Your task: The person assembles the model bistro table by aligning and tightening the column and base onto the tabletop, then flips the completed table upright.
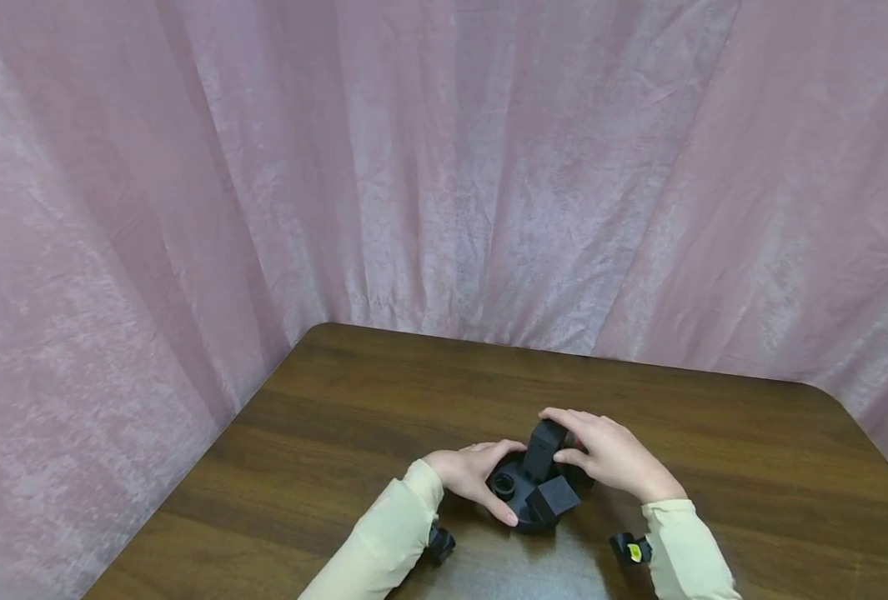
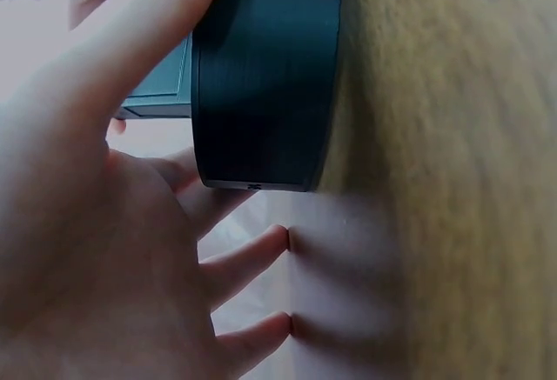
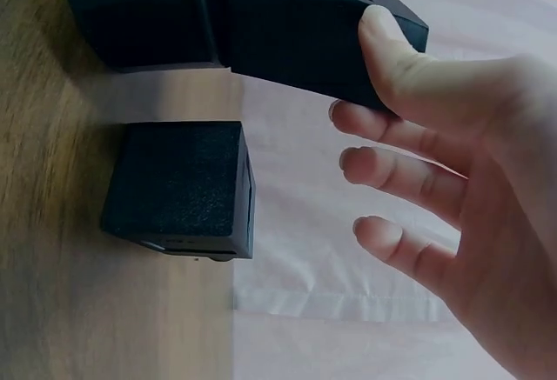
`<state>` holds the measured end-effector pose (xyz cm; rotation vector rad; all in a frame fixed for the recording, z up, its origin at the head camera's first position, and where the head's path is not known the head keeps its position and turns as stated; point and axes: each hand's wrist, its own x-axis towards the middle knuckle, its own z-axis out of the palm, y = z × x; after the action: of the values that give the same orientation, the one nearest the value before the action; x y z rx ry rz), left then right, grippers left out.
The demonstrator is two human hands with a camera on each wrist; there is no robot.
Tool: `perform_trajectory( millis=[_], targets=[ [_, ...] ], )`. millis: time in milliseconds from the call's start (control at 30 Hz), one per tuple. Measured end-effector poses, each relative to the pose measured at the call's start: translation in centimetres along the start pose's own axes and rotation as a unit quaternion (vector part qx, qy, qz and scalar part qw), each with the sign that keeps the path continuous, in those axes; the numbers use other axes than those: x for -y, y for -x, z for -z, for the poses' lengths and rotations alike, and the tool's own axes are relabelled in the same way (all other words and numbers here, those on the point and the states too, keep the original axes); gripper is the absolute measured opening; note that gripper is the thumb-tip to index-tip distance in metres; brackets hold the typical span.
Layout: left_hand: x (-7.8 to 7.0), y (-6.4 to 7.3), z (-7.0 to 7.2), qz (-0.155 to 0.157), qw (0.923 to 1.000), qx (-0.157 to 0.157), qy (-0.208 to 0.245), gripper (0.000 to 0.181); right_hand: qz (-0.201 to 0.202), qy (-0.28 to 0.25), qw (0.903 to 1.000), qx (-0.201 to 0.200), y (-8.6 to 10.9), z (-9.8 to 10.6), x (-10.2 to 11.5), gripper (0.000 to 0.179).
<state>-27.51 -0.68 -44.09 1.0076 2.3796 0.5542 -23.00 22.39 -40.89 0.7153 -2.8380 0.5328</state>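
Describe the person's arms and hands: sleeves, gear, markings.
Left hand and right hand: bare, no gloves. Left sleeve and right sleeve: long, pale cream, down to the wrist. A small black camera at each wrist; the right one shows a yellow label. No cables visible.

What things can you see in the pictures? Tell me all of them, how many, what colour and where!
Round base: 1, black, by the table's near edge of the view
Ring: 1, black, on the round base
Held block: 1, black, far side of the round base
Near block: 1, black, near side of the round base
Loose block: 1, black, on the table, apart from the round base
Table: 1, brown, under everything
Curtain: panels uncountable, pink, behind the table
Wrist devices: 2, black, one per wrist
Sleeves: 2, cream, on the arms
Left hand: 1, around the round base
Right hand: 1, pinching the held block
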Motion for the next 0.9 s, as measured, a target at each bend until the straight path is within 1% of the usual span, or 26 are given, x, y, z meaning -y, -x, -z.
perform_trajectory(
  millis=[100,167,333,433,500,600,667,733,833,900],
  targets=[
    [-0.1,0.0,0.1,-0.002,1.0000,0.001,-0.002,0.088,-0.005,0.010,0.9999,0.001,0.0,0.0,-0.1,0.055],
    [-0.2,-0.1,0.2,-0.004,1.0000,0.000,-0.005,0.088,-0.006,0.006,0.9999,0.007,0.0,0.0,-0.3,0.055],
    [-0.3,-0.3,0.1,-0.003,0.9999,-0.004,-0.014,0.090,-0.008,-0.043,0.9987,0.026,0.2,0.1,-0.8,0.056],
    [-0.4,-0.4,0.0,-0.010,0.9996,-0.010,-0.024,0.092,-0.018,-0.063,0.9974,0.028,0.4,0.3,-1.2,0.057],
    [-0.4,-0.4,0.0,-0.018,0.9994,-0.013,-0.027,0.092,-0.026,-0.061,0.9976,0.023,0.6,0.5,-1.4,0.057],
    [-0.4,-0.4,0.0,-0.034,0.9990,-0.012,-0.026,0.090,-0.033,-0.040,0.9986,0.015,1.1,1.0,-1.9,0.052],
    [-0.1,-0.3,0.3,-0.043,0.9990,0.002,-0.008,0.084,-0.032,-0.029,0.9989,0.020,1.5,1.4,-2.3,0.051],
    [0.4,-0.2,0.7,-0.054,0.9978,0.029,0.027,0.078,-0.027,-0.026,0.9988,0.033,1.8,1.6,-2.7,0.053],
    [1.3,0.0,1.5,-0.068,0.9914,0.077,0.081,0.068,-0.018,-0.035,0.9975,0.059,2.0,1.7,-3.2,0.058],
    [1.7,0.2,1.9,-0.084,0.9871,0.097,0.096,0.063,-0.015,-0.043,0.9961,0.075,2.0,1.7,-3.3,0.060]
  ],
)
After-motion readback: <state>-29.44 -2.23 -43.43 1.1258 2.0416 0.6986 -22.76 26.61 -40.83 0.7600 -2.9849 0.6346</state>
